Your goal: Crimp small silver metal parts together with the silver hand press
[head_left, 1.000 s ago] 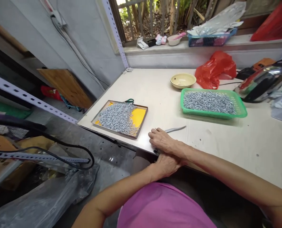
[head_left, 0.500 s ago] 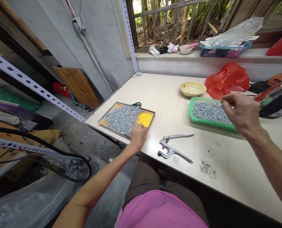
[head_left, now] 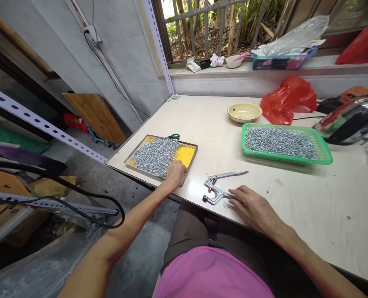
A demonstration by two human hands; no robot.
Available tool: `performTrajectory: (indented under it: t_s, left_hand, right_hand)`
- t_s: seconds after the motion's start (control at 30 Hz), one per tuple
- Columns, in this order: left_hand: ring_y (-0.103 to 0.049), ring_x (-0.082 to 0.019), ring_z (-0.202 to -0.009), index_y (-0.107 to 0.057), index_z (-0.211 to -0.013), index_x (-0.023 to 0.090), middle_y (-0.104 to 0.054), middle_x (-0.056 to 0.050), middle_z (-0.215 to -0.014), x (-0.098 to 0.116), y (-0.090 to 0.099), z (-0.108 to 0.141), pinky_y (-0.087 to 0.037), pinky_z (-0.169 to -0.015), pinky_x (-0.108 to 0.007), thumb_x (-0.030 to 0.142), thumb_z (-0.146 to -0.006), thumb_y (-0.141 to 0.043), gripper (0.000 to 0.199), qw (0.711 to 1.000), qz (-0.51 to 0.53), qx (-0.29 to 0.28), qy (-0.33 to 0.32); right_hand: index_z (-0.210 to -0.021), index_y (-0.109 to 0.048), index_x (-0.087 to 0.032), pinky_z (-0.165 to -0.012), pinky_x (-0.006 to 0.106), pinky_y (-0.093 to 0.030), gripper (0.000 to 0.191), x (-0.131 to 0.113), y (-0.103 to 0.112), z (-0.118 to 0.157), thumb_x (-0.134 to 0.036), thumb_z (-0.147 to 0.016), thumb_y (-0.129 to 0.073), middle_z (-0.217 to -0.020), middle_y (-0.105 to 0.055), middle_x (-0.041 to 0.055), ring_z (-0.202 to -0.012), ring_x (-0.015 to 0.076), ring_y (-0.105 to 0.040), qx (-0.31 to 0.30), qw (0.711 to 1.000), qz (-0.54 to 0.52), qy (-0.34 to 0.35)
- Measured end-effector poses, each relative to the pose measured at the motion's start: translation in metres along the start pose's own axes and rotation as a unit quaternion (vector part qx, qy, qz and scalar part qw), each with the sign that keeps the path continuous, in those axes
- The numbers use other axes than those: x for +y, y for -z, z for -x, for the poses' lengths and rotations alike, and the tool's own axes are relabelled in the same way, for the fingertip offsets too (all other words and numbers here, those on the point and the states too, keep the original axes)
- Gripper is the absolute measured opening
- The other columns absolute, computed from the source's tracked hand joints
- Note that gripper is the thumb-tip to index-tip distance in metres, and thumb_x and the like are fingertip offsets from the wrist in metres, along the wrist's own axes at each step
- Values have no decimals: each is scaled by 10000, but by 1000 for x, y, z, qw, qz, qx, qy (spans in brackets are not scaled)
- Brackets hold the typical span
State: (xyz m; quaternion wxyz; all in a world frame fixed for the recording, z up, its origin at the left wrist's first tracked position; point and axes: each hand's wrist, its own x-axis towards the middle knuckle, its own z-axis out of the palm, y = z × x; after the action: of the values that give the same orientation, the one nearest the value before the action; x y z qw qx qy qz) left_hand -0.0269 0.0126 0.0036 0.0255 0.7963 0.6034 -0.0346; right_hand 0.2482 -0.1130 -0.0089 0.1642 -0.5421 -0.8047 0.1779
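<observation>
My left hand point(head_left: 175, 171) is at the near right corner of a shallow tray point(head_left: 191, 166), fingers curled down and closed. What they hold, if anything, is hidden. A pile of small silvery metal pieces point(head_left: 154, 157) lies on the tray's yellow base. My right hand point(head_left: 255, 205) lies low over the near handle of the metal hand pliers point(head_left: 217, 193), fingers stretched out and touching it. The hand covers the rest of that handle. A green plastic basket point(head_left: 287, 158) of similar metal pieces stands beyond my right hand.
Behind the basket are a cream oval bowl point(head_left: 244, 112), a red plastic bag point(head_left: 287, 99) and a shiny kettle point(head_left: 353, 118). Green-handled scissors point(head_left: 174, 136) lie behind the tray. A blue basket point(head_left: 283, 61) sits on the windowsill. The table's front edge point(head_left: 199, 205) runs close to my body.
My right hand has come down and left from above the green basket to the pliers' near handle. My left hand stays at the tray corner. The view has shifted slightly.
</observation>
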Motion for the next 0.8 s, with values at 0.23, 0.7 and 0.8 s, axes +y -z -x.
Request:
performTrajectory:
  t_s: [0.23, 0.7, 0.8]
  left_hand:
    - [-546, -280, -1019, -722, -868, 115, -636, -159, -957, 0, 8, -8, -457, -761, -351, 134, -875, -437, 285, 1000, -24, -14, -2]
    - [-360, -45, -363, -623, -761, 132, -500, 59, -508, 86, -2, 46, -272, -357, -181, 340, -714, -660, 216, 794, 575, -132, 147]
    - [-321, -34, -335, -619, -740, 124, -460, 73, -461, 89, -14, 44, -220, -337, -180, 359, -707, -680, 245, 777, 592, -143, 159]
  right_hand:
    - [-1056, -645, -225, -659, 278, -432, 289, -1, -11, -2, -236, -959, -373, -912, -599, 71, -770, 174, -593, -32, 996, 73, -40]
    - [-1028, -629, -200, -722, 304, -325, 246, 15, 11, -17, -163, -959, -395, -973, -601, 84, -872, 191, -524, -68, 984, 160, -36]
    - [-1043, -624, -199, -727, 304, -333, 248, 11, 14, -17, -137, -945, -405, -992, -600, 91, -883, 196, -522, -75, 983, 160, -39]
